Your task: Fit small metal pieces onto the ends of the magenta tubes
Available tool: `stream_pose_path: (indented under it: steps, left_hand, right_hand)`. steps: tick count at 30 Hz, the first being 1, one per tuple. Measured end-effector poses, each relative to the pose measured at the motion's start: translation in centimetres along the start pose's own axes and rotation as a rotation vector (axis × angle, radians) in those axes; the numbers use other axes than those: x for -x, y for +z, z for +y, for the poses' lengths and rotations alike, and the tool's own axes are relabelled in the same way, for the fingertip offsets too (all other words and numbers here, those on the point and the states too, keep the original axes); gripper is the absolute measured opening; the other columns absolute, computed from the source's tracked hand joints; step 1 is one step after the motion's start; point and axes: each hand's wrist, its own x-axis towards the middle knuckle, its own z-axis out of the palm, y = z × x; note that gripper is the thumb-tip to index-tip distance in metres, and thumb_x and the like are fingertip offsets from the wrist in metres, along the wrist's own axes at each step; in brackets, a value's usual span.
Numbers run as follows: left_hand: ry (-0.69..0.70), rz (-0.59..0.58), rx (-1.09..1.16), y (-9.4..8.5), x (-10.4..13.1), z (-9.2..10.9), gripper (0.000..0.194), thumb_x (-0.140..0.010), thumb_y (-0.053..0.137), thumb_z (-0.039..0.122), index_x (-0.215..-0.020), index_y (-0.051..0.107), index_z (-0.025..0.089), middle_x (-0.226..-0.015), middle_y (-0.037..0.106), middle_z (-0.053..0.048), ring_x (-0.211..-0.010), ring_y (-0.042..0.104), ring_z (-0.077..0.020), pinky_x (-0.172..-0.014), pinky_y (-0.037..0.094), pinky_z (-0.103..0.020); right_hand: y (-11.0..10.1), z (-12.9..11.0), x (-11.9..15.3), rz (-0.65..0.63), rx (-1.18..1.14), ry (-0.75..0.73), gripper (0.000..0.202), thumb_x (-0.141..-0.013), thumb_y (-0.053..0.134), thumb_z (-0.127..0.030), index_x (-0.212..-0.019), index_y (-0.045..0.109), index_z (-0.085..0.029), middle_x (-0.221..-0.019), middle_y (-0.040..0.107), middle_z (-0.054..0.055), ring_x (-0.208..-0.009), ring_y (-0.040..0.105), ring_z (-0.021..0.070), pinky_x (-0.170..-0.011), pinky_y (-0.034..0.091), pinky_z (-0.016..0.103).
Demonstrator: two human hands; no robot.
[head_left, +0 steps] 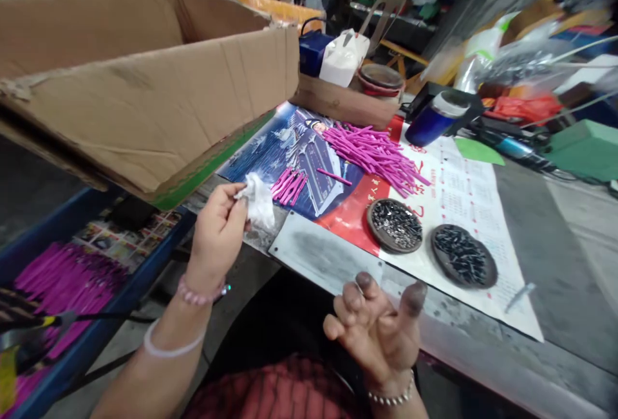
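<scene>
My left hand (221, 226) pinches a crumpled white tissue (259, 201) over the table's front edge. Just right of the tissue lies a small group of pink sticks (288, 186). My right hand (379, 329) is palm up near the front edge, fingers apart and partly curled, with dark smudges on the thumb and a fingertip; it holds nothing. A larger heap of pink sticks (374, 154) is on the printed poster (357, 206). Two round dishes, one with small shiny pieces (394, 224) and one with dark pieces (464, 255), sit to the right.
A big cardboard box (193, 100) stands at the left, above a blue bin (109, 309) holding more pink sticks. A grey metal plate (323, 248) lies at the front edge. Behind are a wooden block (345, 102) and a blue cup (437, 120); bags clutter the right.
</scene>
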Motion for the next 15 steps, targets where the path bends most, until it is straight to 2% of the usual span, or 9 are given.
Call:
stream_pose_path:
  steps: [4,8,11,13,15]
  left_hand:
    - [0.082,0.003,-0.270,0.7,-5.2,0.8,0.031,-0.093,0.052,0.018,-0.121,0.066,0.016,-0.083,0.073,-0.004,-0.075,0.069,-0.0209,-0.073,0.054,-0.029]
    - [0.079,0.005,-0.593,1.9,-9.9,1.1,0.033,-0.095,0.051,0.011,-0.124,0.067,0.014,-0.099,0.077,-0.012,-0.099,0.072,-0.0299,-0.090,0.052,-0.040]
    - [0.072,-0.056,-0.784,2.7,-12.8,0.7,0.025,-0.100,0.059,0.022,-0.123,0.067,0.016,-0.113,0.074,-0.011,-0.105,0.070,-0.0269,-0.094,0.054,-0.045]
    - [0.076,-0.104,-0.890,3.1,-14.0,0.5,0.028,-0.099,0.064,0.031,-0.122,0.066,0.016,-0.121,0.070,-0.009,-0.107,0.069,-0.0250,-0.093,0.056,-0.047]
    - [0.087,-0.134,-0.983,3.3,-14.4,0.4,0.030,-0.099,0.065,0.033,-0.123,0.065,0.016,-0.125,0.068,-0.010,-0.108,0.068,-0.0252,-0.092,0.058,-0.047]
  right_hand:
    - [-1.1,0.1,-0.2,-0.094,0.006,-0.045,0.067,-0.077,0.054,-0.088,-0.097,0.076,-0.028,-0.080,0.068,0.004,-0.067,0.059,0.0171,-0.066,0.050,0.031]
    - [-1.6,0.1,0.1,-0.120,0.118,-0.112,0.061,-0.084,0.056,-0.080,-0.096,0.075,-0.023,-0.078,0.065,0.003,-0.064,0.055,0.0141,-0.068,0.047,0.030]
    - [-1.8,-0.1,0.8,-0.125,0.246,-0.177,0.049,-0.088,0.061,-0.069,-0.095,0.073,-0.022,-0.076,0.062,0.002,-0.062,0.052,0.0123,-0.062,0.042,0.027]
    - [-2.0,-0.4,1.5,-0.101,0.319,-0.174,0.042,-0.086,0.069,-0.065,-0.092,0.073,-0.023,-0.074,0.061,0.001,-0.063,0.052,0.0122,-0.058,0.038,0.025]
    - [-2.3,-0.8,2.3,-0.070,0.380,-0.156,0.041,-0.081,0.075,-0.063,-0.089,0.073,-0.023,-0.073,0.062,0.001,-0.062,0.052,0.0114,-0.057,0.036,0.024]
